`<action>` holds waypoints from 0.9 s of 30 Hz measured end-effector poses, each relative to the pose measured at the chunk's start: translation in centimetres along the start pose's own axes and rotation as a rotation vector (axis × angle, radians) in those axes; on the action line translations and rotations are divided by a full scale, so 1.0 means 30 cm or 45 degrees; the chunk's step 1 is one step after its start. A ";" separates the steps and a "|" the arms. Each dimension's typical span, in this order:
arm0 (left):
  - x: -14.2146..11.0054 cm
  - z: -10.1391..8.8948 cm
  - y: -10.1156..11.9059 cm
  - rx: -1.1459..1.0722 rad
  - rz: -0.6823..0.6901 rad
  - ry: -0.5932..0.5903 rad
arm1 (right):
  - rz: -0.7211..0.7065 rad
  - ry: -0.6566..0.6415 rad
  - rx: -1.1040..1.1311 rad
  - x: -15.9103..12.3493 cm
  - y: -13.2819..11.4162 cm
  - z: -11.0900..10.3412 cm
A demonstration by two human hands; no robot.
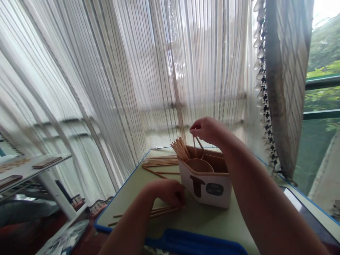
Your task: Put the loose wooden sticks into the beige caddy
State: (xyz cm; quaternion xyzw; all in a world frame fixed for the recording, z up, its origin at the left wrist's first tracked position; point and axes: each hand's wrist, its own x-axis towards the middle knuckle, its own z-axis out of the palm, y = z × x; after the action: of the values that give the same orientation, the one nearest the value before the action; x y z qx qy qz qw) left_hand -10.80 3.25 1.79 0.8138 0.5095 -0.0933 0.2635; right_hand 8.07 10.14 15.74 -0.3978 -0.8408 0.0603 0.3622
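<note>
Over the box, my right hand [205, 129] pinches the top ends of two thin wooden chopsticks [200, 143], which point down into it. The white-sided box [212, 198] has a brown inside and a dark label on its front. A bundle of chopsticks [180, 148] leans in its left corner, beside a round brown bowl-like piece [200, 165]. Low over the table, left of the box, my left hand [171, 193] is closed around the right ends of several chopsticks [159, 212]. Its fingertips are partly hidden.
More chopsticks [160, 161] lie behind my left hand on the pale, blue-edged table [135, 184]. A blue tray-like object [196, 241] sits at the front edge. A dark, flat device [305, 212] lies at right. Sheer curtains [159, 71] hang behind; a white side table [39, 170] stands left.
</note>
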 end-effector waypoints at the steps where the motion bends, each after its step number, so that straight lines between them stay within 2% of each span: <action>1: -0.001 0.001 0.003 0.022 -0.005 0.046 | -0.002 -0.018 -0.018 0.002 0.000 0.007; 5: 0.001 0.006 0.007 0.092 -0.036 0.164 | 0.003 -0.096 -0.070 0.007 0.001 0.024; 12: 0.004 -0.003 0.003 0.028 -0.054 -0.020 | 0.089 -0.219 -0.050 0.013 0.011 0.030; 19: 0.004 -0.004 -0.005 0.021 -0.002 0.016 | 0.163 -0.285 -0.022 0.013 0.018 0.036; 21: -0.002 -0.007 -0.002 -0.111 0.053 0.046 | 0.137 -0.238 0.002 0.004 0.006 0.025; 27: -0.057 -0.034 0.029 -0.750 0.366 0.123 | 0.015 0.072 0.045 -0.031 -0.048 -0.025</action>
State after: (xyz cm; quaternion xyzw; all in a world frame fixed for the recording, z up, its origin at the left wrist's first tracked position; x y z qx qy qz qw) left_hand -10.95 2.15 3.67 0.7696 0.4065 0.1349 0.4735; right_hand 8.04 8.38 16.33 -0.3979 -0.8266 0.0663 0.3924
